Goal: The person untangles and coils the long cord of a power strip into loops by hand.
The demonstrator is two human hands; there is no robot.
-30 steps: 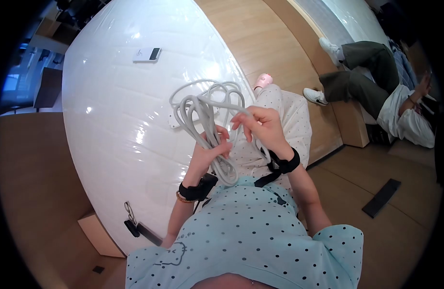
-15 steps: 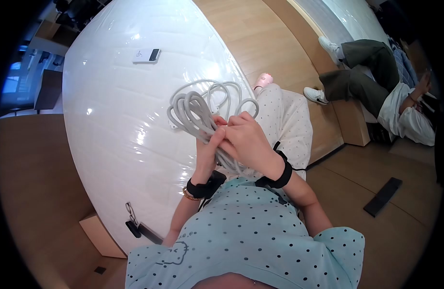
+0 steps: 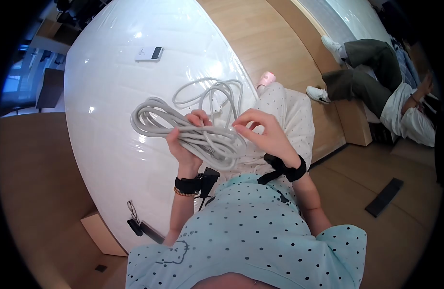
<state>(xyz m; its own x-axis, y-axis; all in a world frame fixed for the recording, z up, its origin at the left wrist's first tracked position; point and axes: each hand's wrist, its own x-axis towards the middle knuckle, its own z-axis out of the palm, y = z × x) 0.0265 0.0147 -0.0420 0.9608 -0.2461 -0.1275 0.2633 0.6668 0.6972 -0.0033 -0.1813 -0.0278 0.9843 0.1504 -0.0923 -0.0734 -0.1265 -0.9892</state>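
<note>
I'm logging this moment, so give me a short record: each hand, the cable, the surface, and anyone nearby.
Left hand: wrapped around the bundled grey cable
Right hand: at the bundle's right end; grip unclear
Cable: bundle held up, loose loops beyond it
Surface: white mattress in shiny plastic
On it: white box, glasses
Nearby: another person in dark trousers

Glare streaks the glossy mattress [image 3: 111, 96]; fisheye edges bend; corners black.
</note>
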